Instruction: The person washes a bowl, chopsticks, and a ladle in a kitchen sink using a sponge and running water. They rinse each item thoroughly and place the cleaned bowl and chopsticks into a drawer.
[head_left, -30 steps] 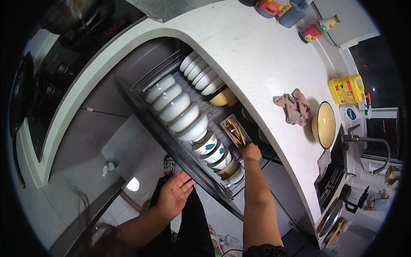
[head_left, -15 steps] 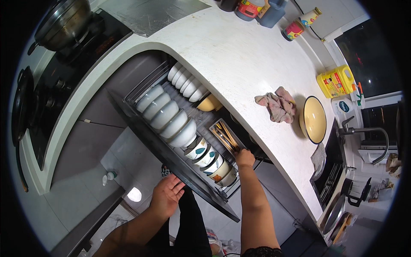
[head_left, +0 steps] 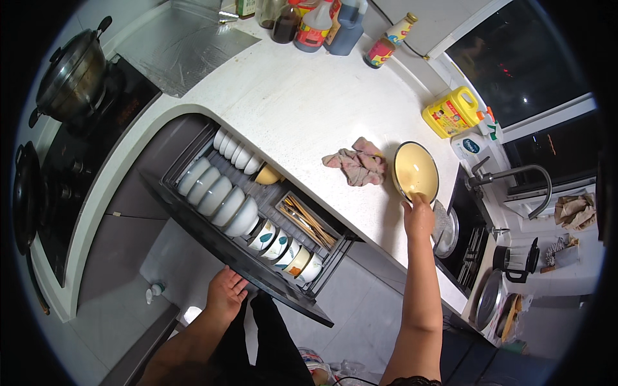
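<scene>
My right hand (head_left: 420, 217) reaches over the counter and grips the near rim of a yellow bowl (head_left: 415, 168) with a dark edge, thumb and fingers on the rim. The bowl appears to rest on the countertop, its inside bare. My left hand (head_left: 226, 293) lies against the dark front panel (head_left: 241, 264) of a pulled-out drawer, fingers stretched out. Inside the drawer stand rows of white bowls (head_left: 222, 202), patterned cups or bowls (head_left: 277, 243), small white dishes (head_left: 237, 153) and another yellow bowl (head_left: 267, 174). Chopsticks (head_left: 308, 222) lie in a narrow tray beside them.
Beside the yellow bowl a crumpled cloth (head_left: 358, 163) lies on the white countertop (head_left: 283, 103). A sink with a faucet (head_left: 515, 174) is at the right, near a yellow jug (head_left: 452, 112). Sauce bottles (head_left: 314, 29) stand at the back. A pot (head_left: 72, 77) sits on the left stove.
My right hand has left the chopstick tray and moved up and right to the yellow bowl's rim. My left hand stays at the drawer front. The view has shifted to the right.
</scene>
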Demonstrator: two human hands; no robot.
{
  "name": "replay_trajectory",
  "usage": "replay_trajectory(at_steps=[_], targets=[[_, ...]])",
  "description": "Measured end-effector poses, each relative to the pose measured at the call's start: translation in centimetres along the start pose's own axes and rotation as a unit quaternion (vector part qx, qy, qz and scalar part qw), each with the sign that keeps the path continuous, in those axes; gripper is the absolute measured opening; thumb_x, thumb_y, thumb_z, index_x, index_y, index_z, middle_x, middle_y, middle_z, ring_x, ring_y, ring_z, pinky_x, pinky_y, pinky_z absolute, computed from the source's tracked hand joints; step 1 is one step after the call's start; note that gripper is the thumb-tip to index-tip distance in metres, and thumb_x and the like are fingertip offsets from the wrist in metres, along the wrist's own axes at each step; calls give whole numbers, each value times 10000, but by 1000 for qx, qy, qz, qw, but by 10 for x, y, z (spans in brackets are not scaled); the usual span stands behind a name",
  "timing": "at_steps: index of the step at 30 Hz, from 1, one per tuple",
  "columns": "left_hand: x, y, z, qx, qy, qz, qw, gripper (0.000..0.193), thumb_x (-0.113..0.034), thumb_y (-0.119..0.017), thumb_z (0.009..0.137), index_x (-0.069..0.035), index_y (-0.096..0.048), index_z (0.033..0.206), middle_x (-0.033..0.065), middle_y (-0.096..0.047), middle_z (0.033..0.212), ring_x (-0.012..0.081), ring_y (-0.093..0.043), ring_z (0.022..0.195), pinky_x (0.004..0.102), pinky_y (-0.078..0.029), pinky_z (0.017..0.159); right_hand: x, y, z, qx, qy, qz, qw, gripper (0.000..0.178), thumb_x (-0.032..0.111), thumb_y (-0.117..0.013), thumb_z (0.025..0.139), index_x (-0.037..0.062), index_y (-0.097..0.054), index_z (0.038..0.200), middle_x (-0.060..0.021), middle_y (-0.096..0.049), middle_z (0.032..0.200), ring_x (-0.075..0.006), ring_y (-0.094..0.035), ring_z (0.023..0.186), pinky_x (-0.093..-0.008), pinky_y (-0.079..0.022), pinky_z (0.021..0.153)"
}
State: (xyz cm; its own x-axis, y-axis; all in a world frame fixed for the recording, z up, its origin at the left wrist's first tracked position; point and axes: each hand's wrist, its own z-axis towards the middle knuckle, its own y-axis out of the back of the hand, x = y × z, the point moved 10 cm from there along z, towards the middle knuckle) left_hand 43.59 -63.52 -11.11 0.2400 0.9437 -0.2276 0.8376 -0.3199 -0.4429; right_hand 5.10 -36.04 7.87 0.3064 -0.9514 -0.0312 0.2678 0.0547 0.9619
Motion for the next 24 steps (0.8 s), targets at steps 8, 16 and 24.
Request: replay_trajectory(at_steps=[8, 16, 24], targets=[[0, 9, 3, -19, 0, 14, 1000, 550, -457, -492, 847, -93, -463, 1259, 61, -427, 1342, 250, -286, 1298, 414, -63, 1060, -149, -13, -20, -48, -293, 439, 848, 146, 134, -667, 802, -2, -647, 853, -33, -575, 617, -99, -509, 483, -249, -404, 445], [5, 10, 12, -23, 31, 11, 999, 592, -441, -516, 847, -64, -415, 1292, 86, -362, 1380, 265, -251, 1316, 422, -82, 1054, -274, -18, -102, -157, -496, 676, 522, 143, 192, -591, 883, 57, -549, 909, 24, -539, 675, -35, -465, 461, -138, -406, 376], [3, 15, 10, -42, 48, -20, 998, 530, -424, -572, 807, -64, -502, 1190, 92, -465, 1281, 253, -322, 1265, 443, -86, 1062, -204, 46, -84, -128, -390, 667, 622, 140, 189, -600, 879, 53, -568, 899, 22, -538, 669, -34, -458, 473, -156, -373, 401]])
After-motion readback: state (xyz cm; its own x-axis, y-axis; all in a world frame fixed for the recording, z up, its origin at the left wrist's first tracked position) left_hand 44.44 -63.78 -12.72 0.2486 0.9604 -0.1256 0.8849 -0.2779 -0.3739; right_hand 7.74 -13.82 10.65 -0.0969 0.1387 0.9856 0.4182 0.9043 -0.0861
